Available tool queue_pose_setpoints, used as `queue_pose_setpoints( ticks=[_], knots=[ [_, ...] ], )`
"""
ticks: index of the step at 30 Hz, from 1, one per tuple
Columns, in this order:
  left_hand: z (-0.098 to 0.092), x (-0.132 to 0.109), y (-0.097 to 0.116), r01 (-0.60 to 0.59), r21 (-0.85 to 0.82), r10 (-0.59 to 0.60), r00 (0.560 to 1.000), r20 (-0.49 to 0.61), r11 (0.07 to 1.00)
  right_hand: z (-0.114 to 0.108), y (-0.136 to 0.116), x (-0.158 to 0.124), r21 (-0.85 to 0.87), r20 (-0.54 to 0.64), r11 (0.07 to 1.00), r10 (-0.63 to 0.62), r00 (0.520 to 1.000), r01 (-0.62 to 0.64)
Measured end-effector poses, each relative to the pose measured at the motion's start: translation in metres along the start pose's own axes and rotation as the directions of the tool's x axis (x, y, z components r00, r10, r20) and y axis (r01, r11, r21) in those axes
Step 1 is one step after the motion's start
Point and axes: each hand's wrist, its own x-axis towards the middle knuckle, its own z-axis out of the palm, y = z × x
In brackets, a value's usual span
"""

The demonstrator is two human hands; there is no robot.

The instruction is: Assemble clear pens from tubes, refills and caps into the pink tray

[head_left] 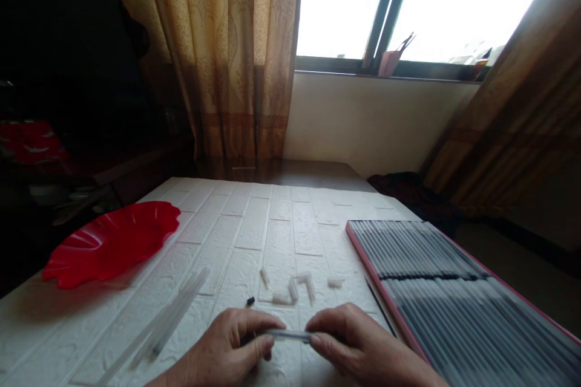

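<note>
Near the front of the table, my left hand [240, 341] and my right hand [351, 338] pinch the two ends of a slim grey pen-like tube [290, 335], held level between them. Its exact kind is blurred. Just beyond lie several short whitish cap-like pieces [282, 299], scattered on the white surface. A small black cap-like piece [250, 301] rests above my left hand. Off to the left lie several long translucent tubes [175, 308], smeared by motion. Right of my right hand, a pink-edged box [363, 254] holds two rows of slim grey-and-white sticks [472, 314].
A red wavy-rimmed dish [113, 242] stands at the table's left edge. White brick-patterned sheeting [252, 233] covers the table. A thin dark stick [380, 305] lies along the box. Behind are a curtain [227, 60] and a window ledge with a pink cup [389, 64].
</note>
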Motion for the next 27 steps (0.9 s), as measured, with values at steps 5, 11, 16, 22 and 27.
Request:
queue_pose_setpoints(
  ticks=[5,11,16,22,27],
  knots=[
    [0.000,0.002,-0.001,0.053,-0.141,-0.050,0.998,0.025,0.989,-0.012,0.000,-0.010,0.161,-0.004,0.987,0.027,1.000,-0.026],
    [0.001,0.003,-0.003,0.077,-0.190,-0.076,0.997,0.012,0.979,-0.019,0.000,-0.012,-0.064,-0.149,0.991,-0.125,0.981,0.116],
    [0.001,0.005,-0.007,0.044,-0.139,-0.048,0.999,-0.022,0.989,-0.038,0.003,-0.022,-0.158,-0.314,0.983,-0.138,0.939,0.092],
    [-0.005,0.001,-0.002,-0.058,0.055,0.063,0.993,-0.099,0.997,-0.082,0.044,-0.065,-0.140,-0.743,0.947,0.093,0.663,-0.290],
    [-0.022,-0.001,-0.002,-0.088,0.547,0.276,0.922,-0.272,0.833,-0.083,0.081,-0.096,-0.043,-0.879,0.865,0.206,0.431,-0.500]
  ],
)
